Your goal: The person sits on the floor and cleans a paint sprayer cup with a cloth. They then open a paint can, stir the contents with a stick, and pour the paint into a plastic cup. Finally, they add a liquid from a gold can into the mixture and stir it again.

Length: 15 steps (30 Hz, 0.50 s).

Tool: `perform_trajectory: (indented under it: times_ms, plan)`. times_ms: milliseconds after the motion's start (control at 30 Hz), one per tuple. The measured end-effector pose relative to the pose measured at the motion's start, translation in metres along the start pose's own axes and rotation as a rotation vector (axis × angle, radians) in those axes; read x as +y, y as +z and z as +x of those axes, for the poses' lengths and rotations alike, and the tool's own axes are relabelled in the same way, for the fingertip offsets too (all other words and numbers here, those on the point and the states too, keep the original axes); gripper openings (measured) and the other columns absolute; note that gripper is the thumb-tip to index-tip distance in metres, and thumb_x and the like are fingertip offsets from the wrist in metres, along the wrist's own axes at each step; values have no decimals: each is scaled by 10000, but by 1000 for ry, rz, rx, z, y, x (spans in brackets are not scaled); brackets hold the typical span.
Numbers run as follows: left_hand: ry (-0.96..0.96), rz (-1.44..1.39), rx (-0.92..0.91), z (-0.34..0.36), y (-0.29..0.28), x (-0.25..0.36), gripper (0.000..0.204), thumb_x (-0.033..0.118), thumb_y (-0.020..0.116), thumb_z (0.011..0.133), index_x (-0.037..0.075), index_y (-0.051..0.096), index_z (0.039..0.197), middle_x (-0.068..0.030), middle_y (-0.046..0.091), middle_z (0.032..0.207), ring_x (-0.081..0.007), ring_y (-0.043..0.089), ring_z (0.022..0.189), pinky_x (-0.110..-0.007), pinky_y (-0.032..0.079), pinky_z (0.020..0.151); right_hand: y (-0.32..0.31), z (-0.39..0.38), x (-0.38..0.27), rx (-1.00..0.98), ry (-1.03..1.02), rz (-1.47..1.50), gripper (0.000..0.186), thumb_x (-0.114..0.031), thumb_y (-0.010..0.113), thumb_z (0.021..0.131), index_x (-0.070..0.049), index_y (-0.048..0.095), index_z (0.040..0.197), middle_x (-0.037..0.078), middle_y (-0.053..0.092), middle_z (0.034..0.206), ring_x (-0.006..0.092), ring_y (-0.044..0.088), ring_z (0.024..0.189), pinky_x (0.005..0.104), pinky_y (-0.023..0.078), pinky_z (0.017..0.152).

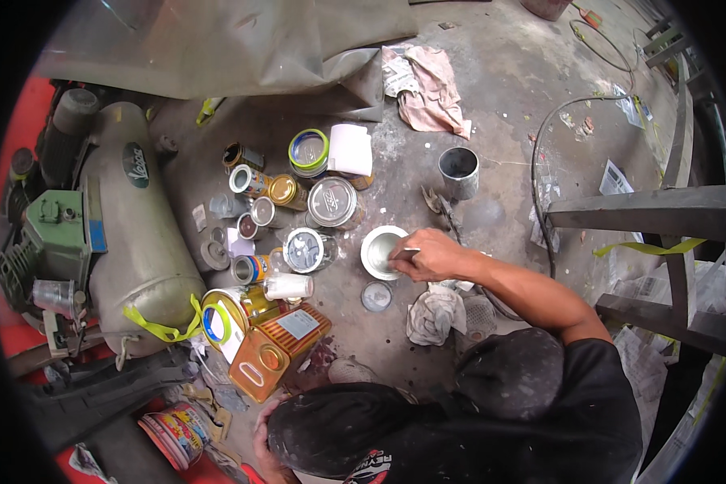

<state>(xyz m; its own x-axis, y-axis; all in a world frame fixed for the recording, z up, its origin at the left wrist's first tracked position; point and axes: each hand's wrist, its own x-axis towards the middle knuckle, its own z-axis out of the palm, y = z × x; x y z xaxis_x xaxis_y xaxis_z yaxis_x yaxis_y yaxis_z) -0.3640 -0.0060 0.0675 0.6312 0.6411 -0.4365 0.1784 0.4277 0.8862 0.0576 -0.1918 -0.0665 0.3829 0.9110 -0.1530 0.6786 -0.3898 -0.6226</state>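
Right hand (pixel 432 256) clenched round a short stick (pixel 405 253) that reaches into a white-rimmed tub (pixel 367 255); left hand (pixel 268 444) low, well to the near left of the tub, partly hidden, grasp can't be told. Work at the tub seems under way, pale liquid already in, but how much is left can't be judged. Tub upright on concrete floor (pixel 504 230), contents greyish white; clear cup (pixel 377 297) just nearer than it, crumpled rag (pixel 436 316) to its near right, tins (pixel 332 202) clustered left.
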Motion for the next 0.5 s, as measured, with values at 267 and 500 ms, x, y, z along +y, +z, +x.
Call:
perform_trajectory:
  times_ms: [267, 500]
  plan:
    - [-260, -60, -40, 6, 20, 10, 509, 348, 483, 1002, -45, 546, 1320, -207, 598, 1328, -310, 584, 1234, -438, 451, 1071, 11, 2, 7, 23, -24, 125, 172, -163, 680, 770, -44, 711, 891, 165, 692, 862, 397, 678, 792, 479, 548, 696]
    - [-389, -60, -83, 13, 31, 5, 485, 326, 501, 1015, -33, 520, 1341, -198, 602, 1319, -295, 597, 1215, -419, 464, 1055, 13, 4, 9, 198, -179, 122, 154, -167, 678, 802, -50, 709, 897, 189, 686, 793, 419, 672, 726, 510, 542, 673]
